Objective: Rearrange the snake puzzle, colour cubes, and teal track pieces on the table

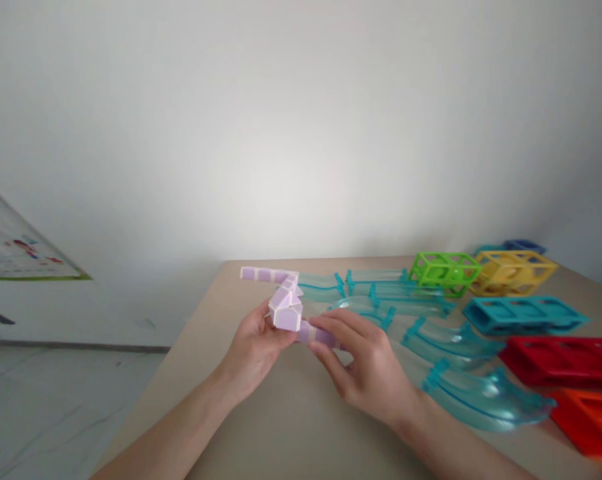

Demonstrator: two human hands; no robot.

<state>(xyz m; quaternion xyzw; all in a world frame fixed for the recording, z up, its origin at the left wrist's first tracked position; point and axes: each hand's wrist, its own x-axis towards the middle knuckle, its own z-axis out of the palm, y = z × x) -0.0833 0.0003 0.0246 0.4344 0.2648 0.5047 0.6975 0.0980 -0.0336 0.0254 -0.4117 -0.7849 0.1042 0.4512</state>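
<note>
A plain pale wall (301,140) closes off the room behind a beige counter (281,427); a poster (21,243) hangs at left, above a pale floor (55,413). From where I stand, the workpiece is a lilac segmented toy (287,317) with white edges, supported by both hands above the counter, near the middle.

Left grip (251,350): clasped on the folded central cluster, thumb along its lower side. Right grip (368,360): pinching the straight section that runs out to the right, thumb below and fingers above. A free length of segments projects to the far left, touched by neither hand.

Step in hand, in my judgement: handling the joint between cluster and straight section. Any turn there calls for the left grip to keep the cluster steady while the right rotates its section about that joint.

Adjacent parts: transparent blue tracks (485,400) lie right of and beyond the toy. Past them stand a green frame (445,272), a yellow frame (513,270), a teal frame (523,315), a red frame (571,360) and an orange frame (591,420).
</note>
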